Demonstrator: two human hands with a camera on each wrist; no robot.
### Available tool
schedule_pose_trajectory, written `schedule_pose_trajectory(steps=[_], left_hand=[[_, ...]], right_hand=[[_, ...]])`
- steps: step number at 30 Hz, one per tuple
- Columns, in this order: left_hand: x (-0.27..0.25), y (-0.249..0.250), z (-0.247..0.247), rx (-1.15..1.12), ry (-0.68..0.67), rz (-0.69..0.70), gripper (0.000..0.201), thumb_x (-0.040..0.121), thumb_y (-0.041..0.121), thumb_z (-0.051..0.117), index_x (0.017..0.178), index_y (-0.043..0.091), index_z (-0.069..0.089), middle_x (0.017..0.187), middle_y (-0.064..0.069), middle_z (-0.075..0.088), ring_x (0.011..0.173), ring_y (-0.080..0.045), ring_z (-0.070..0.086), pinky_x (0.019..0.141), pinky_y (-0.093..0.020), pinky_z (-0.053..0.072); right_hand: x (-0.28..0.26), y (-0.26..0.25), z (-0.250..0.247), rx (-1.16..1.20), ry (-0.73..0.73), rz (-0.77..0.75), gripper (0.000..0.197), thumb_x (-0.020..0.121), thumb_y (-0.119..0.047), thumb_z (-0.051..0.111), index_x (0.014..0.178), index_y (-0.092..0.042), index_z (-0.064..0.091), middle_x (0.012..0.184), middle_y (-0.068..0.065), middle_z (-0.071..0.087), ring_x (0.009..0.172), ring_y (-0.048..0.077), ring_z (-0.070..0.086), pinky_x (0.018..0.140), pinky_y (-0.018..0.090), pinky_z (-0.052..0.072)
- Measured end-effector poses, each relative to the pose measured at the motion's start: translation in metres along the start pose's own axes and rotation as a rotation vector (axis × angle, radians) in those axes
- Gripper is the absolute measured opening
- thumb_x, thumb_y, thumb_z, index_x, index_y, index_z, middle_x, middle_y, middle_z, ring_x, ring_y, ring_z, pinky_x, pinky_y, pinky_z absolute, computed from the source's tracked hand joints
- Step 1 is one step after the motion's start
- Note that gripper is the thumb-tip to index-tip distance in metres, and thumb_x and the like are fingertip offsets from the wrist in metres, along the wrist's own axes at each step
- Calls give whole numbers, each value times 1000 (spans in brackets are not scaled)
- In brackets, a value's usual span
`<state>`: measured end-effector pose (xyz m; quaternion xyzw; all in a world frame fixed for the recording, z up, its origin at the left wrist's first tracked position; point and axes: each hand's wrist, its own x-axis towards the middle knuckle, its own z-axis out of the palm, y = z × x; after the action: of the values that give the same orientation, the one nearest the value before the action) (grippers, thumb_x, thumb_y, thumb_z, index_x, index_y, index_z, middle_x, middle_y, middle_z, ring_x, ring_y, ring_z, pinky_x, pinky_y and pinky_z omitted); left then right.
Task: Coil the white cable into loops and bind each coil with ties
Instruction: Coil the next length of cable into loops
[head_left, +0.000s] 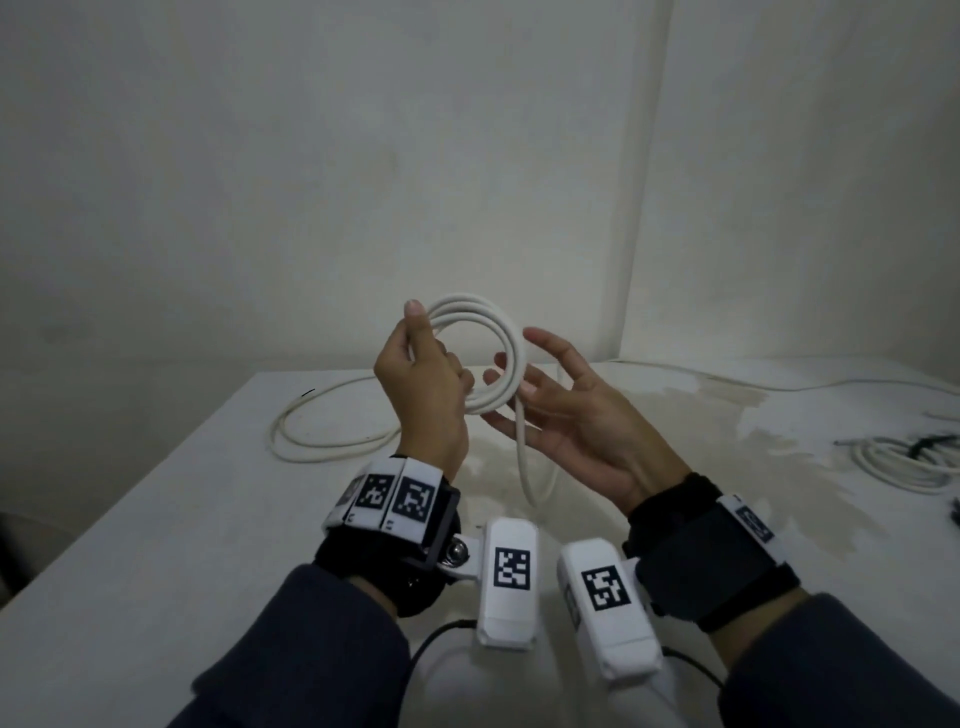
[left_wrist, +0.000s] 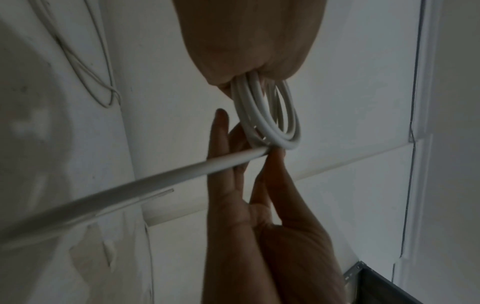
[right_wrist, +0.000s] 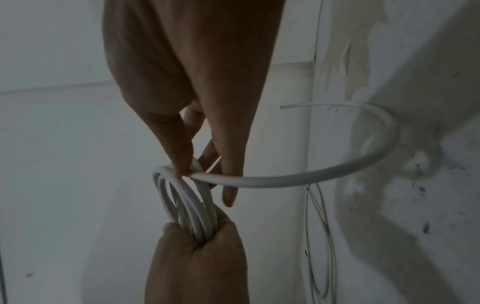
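A white cable coil (head_left: 506, 332) of about three loops is held up above the table. My left hand (head_left: 426, 384) grips its left side in a fist, thumb up. My right hand (head_left: 566, 410) pinches the strand where it leaves the coil, the other fingers spread. From there the loose strand (head_left: 524, 467) hangs down in a loop toward the table. In the left wrist view the left hand (left_wrist: 249, 37) clamps the coil (left_wrist: 270, 123) and the right hand (left_wrist: 259, 226) meets it from below. In the right wrist view the right hand (right_wrist: 187, 72) pinches the strand (right_wrist: 337, 170) above the left hand (right_wrist: 197, 267).
More slack cable (head_left: 311, 441) lies in a wide curve on the white table (head_left: 156, 519) at the left. A second white coil (head_left: 904, 462) with something dark on it lies at the right edge. White walls stand close behind the table.
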<state>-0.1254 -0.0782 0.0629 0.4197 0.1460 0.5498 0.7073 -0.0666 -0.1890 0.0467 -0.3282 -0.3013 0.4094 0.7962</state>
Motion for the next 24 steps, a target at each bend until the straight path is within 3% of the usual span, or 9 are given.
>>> schedule_pose_trajectory(steps=[3,6,8,11,15,18,24], left_hand=[[-2,-3,0,7,-2,-13,36,101,33,43,71,13,47,48,6,24,38,-6,21,37,-18,19],[-4,-6,2,54,-10,4,37,101,33,43,70,13,47,52,2,23,38,-7,20,37,-18,20],[-6,-9,4,100,-21,32,38,100,34,44,69,14,48,52,1,24,38,-8,20,37,-18,22],[-9,-12,7,141,-24,71,37,100,34,45,68,16,51,54,0,25,36,-7,22,35,-18,23],[-10,-14,10,111,16,53,39,100,34,45,67,14,50,52,0,24,35,-8,22,35,-17,24],[-8,-16,10,80,20,21,39,100,34,45,67,13,48,43,7,23,35,-8,20,36,-17,23],[3,-7,-4,178,-100,57,37,100,33,45,69,15,49,45,8,27,36,-7,21,37,-17,23]], right_hand=[[0,-6,-1,-72,12,-21,45,72,13,56,110,-8,59,109,17,68,111,28,64,92,44,54],[2,-11,-3,-74,51,-35,36,78,22,46,101,-3,58,108,23,67,111,33,64,92,41,54],[4,-13,-3,-41,63,-29,35,80,23,36,93,-3,55,106,25,66,109,35,65,93,45,53],[5,-15,0,17,89,-28,26,78,13,34,82,-2,55,101,27,65,105,38,65,99,54,46],[5,-11,4,29,155,-94,25,86,13,33,87,-3,53,102,27,64,97,36,68,90,46,52],[3,-8,2,20,163,-106,26,87,15,36,89,-2,56,106,26,63,102,34,66,94,43,51],[-4,-25,-11,-632,158,-135,16,82,3,68,83,-13,71,94,7,69,86,18,67,82,33,56]])
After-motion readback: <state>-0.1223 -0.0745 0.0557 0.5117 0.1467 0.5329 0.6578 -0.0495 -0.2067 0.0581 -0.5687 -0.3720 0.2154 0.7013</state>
